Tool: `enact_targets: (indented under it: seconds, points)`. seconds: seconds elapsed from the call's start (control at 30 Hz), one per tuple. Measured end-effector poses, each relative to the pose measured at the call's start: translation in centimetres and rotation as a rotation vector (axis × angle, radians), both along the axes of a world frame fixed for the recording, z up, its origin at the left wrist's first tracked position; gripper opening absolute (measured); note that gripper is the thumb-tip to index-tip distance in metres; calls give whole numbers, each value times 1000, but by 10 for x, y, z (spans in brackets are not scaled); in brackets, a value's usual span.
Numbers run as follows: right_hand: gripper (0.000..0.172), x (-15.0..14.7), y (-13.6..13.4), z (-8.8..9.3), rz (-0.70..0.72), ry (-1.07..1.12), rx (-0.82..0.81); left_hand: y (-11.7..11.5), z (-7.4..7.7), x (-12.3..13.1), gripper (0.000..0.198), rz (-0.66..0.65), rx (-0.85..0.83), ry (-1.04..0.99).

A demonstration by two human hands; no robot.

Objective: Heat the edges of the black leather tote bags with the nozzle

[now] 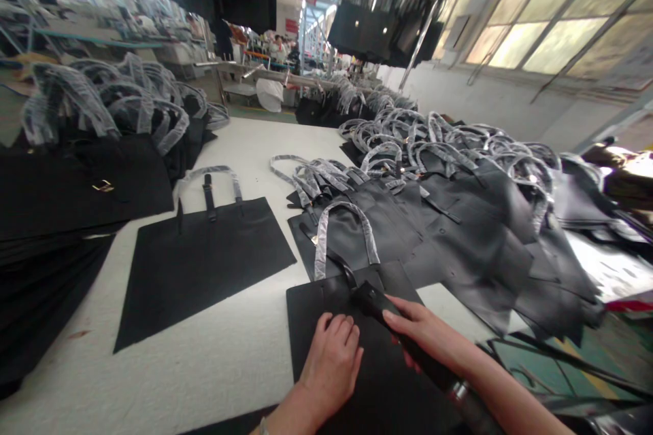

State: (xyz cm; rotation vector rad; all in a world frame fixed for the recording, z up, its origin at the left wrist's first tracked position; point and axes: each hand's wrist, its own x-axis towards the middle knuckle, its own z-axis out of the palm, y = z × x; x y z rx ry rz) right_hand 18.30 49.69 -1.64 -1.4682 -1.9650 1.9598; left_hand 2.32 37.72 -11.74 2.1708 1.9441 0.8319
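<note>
My left hand lies on a black leather bag panel, its fingers curled against the surface. My right hand is wrapped around a black handheld tool with a metal collar at its rear end. The tool's front end reaches towards the base of a film-wrapped bag handle, which arches up from the panel's far edge. Another flat black bag panel, with its own wrapped handle, lies to the left on the white worktable.
Overlapping black bags with wrapped handles are heaped along the table's right side. A tall stack of black bags fills the left side. Dark bags hang overhead, and workstations and people stand far back.
</note>
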Motion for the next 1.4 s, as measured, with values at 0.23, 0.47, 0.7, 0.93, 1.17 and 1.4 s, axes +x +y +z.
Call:
enact_targets:
  seconds: [0.23,0.47,0.7,0.93,1.17,1.4]
  points:
    - [55,-32,13,-10,51,-25,125,1,2,-1,30,-13,-23,48]
    - [61,-34,14,10,-113,46,282,-1,0,-2,21,-28,3,23]
    - [61,-27,-14,18,179,-4,-96,-9,-9,-5,13,-333,111,85]
    - [53,-65,-22,6,269,-4,-91,-8,-14,-4,10,-349,107,80]
    - [59,-95,-18,13,191,107,216,-10,-1,-5,19,-273,9,124]
    - [71,-45,3,25,17,75,236,-12,-6,-8,17,-231,-35,-74]
